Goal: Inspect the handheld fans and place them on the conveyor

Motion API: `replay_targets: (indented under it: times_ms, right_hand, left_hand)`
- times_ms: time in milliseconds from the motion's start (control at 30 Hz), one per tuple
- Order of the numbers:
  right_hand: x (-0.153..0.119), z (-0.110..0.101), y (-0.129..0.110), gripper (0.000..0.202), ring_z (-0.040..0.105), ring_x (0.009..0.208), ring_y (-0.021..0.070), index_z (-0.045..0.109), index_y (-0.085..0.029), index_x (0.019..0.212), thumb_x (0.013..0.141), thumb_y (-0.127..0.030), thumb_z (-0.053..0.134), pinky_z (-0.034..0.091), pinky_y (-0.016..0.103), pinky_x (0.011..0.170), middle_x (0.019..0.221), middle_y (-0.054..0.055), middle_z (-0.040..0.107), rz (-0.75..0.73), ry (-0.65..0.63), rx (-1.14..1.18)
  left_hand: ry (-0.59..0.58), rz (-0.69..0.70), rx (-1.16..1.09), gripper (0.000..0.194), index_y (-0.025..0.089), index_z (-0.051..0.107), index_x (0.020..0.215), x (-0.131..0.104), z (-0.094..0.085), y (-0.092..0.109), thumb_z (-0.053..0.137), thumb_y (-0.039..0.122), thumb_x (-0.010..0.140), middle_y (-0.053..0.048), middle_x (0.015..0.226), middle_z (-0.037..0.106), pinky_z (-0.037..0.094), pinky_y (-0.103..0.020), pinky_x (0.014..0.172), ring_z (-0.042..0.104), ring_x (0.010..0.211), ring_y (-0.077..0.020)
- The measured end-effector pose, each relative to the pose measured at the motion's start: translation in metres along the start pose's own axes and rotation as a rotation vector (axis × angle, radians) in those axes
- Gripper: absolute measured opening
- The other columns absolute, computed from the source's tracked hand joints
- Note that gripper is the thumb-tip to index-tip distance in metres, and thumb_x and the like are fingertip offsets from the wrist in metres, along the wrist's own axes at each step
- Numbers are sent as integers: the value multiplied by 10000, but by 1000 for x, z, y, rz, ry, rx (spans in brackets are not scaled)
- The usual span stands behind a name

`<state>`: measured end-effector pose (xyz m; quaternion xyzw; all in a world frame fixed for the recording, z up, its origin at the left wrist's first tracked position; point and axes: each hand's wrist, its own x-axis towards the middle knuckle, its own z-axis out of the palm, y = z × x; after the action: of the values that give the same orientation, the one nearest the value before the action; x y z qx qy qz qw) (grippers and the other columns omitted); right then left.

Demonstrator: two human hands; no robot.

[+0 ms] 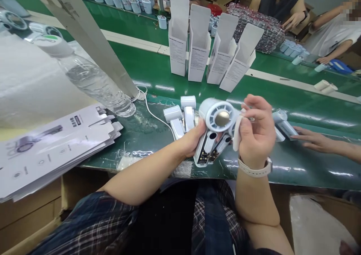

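Note:
My left hand point(194, 139) is wrapped round light blue handheld fans point(212, 106), apparently two side by side, the second partly hidden. Their handles point down toward me, with the inside and circuit boards point(203, 157) exposed. A round mirror-like disc sits in the middle of the nearer fan's head. In my right hand point(258, 132), a smooth white curved piece point(237, 134) is pinched between thumb and fingers beside the fan heads. Just beyond my left hand, two more fans point(177, 126) lie on the green table.
Several open white boxes point(177, 55) stand on the green belt point(152, 72). At left are a water bottle point(93, 78), a metal post point(93, 40) and flat printed cartons point(53, 142). A co-worker's hand point(316, 140) touches a fan point(287, 129) at right. Blue parts point(121, 1) line the far side.

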<state>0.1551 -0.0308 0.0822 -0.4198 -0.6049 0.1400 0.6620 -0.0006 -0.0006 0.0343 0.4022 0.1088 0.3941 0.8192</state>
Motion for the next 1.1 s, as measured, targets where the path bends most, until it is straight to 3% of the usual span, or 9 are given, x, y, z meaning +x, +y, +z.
replay_targets:
  times_ms: [133, 267, 533, 833, 1000, 1100]
  right_hand:
    - [1, -4, 4, 358, 673, 1213, 291, 684, -328, 1250, 924, -463, 743, 552, 545, 1084, 1352, 56, 673, 145, -158, 52]
    - [-2, -9, 6, 390, 705, 1173, 293, 741, -307, 1235, 910, -521, 741, 561, 526, 1064, 1316, 54, 738, 228, -247, 91]
    - [-7, 11, -6, 207, 725, 1160, 283, 715, -255, 1065, 869, -321, 735, 582, 524, 1041, 1197, 71, 763, 145, -60, -94]
    - [-16, 12, -6, 352, 722, 1164, 302, 681, -237, 1144, 816, -338, 760, 594, 524, 1012, 1236, 96, 756, 85, -41, -305]
    - [-14, 15, -4, 94, 759, 1027, 278, 697, -242, 937, 883, -317, 713, 609, 512, 954, 1072, 57, 790, 40, 68, -228]
    - [-10, 14, -3, 208, 768, 917, 245, 717, -259, 835, 994, -320, 596, 615, 473, 894, 912, 27, 788, 91, 109, -215]
  left_hand:
    - [16, 35, 138, 840, 171, 601, 619, -3, 4, 0, 552, 1008, 681, -18, 533, 540, 400, -266, 465, 483, 479, -128]
    - [36, 85, 156, 810, 173, 604, 655, -5, 8, 1, 623, 983, 660, -11, 576, 548, 429, -272, 524, 503, 529, -129]
    - [151, 34, 31, 862, 185, 543, 613, -5, 14, -12, 528, 1047, 630, 6, 512, 487, 361, -256, 427, 431, 441, -106]
    - [272, -28, -101, 823, 172, 561, 654, -4, 14, -11, 688, 981, 569, 27, 523, 509, 437, -237, 482, 465, 477, -97]
    - [245, 1, -3, 831, 170, 581, 679, -6, 17, -15, 651, 995, 597, 25, 518, 498, 421, -242, 457, 472, 477, -105]
    - [167, 46, 54, 782, 175, 610, 689, -6, 15, -15, 645, 956, 677, 8, 517, 509, 419, -262, 472, 498, 498, -125]
